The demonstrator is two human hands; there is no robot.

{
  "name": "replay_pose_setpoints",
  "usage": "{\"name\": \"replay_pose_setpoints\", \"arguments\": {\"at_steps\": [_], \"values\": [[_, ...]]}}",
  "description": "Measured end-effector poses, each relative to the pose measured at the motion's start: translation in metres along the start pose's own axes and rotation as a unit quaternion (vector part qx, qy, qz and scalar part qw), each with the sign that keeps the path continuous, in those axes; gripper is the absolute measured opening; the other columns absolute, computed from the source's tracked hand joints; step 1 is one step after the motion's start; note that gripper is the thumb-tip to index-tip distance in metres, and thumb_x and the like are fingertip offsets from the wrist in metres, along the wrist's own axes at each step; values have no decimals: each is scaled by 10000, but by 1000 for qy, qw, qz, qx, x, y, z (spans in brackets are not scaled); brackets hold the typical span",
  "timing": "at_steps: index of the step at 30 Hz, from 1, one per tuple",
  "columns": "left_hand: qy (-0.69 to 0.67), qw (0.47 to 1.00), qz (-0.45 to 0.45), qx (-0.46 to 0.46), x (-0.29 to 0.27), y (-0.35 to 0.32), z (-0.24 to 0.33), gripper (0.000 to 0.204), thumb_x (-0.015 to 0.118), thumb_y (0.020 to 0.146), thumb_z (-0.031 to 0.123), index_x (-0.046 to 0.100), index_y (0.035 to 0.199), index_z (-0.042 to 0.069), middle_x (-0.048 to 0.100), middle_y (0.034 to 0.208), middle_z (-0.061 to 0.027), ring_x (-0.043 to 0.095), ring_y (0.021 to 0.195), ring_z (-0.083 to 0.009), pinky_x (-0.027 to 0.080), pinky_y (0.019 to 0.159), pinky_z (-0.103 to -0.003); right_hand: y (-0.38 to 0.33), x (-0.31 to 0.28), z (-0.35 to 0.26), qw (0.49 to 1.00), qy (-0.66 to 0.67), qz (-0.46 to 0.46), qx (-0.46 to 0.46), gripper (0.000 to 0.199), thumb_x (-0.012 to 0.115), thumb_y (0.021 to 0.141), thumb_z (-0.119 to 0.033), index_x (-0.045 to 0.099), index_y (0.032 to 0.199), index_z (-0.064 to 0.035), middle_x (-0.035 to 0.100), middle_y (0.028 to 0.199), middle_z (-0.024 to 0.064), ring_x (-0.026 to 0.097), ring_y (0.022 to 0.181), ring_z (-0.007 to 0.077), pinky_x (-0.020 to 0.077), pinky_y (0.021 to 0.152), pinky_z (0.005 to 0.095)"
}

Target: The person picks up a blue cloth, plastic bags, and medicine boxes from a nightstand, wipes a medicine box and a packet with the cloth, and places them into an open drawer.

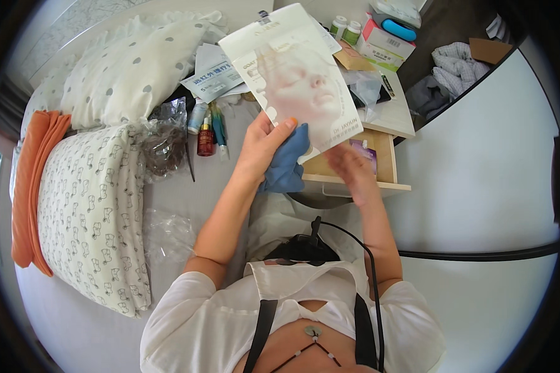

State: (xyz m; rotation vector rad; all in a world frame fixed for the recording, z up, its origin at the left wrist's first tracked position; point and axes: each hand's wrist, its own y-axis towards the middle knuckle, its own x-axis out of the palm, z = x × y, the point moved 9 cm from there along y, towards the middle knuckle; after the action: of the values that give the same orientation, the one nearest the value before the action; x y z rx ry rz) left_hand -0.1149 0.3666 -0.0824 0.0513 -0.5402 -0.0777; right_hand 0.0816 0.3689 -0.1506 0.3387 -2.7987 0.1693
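I see the left hand (263,146) gripping a blue cloth (286,163) and a face-mask packet (295,84) slanting lengthwise up-left, its lower edge near the open right hand (356,173).

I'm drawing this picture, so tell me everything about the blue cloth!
The blue cloth is plain, soft-looking fabric, crumpled into folds. It's bunched against the left hand, near the thumb, overlapping the lower left corner of the pale packet and drooping below it. Its underside is hidden.
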Motion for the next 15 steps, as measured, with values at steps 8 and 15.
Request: {"name": "replay_pose_setpoints", "arguments": {"at_steps": [8,15], "values": [[-30,999,14,14,6,-2,-2,355,574,844,158,469,1139,-9,569,1028,-59,546,872,-102,448,750,-238,-22,105,8,932,-281,-211,-84,645,667,773,-313,381,1236,33,518,1114,103,465,1068,167,361,925,324],[-20,1000,14,9,5,-1,-4,380,586,833,165,461,1150,-4,558,1051,-64,527,929,-115,430,791,-254,-25,83,13,956,-248,-150,34,418,660,764,-192,500,1078,34,536,1021,100,502,931,136,418,797,273]]}}
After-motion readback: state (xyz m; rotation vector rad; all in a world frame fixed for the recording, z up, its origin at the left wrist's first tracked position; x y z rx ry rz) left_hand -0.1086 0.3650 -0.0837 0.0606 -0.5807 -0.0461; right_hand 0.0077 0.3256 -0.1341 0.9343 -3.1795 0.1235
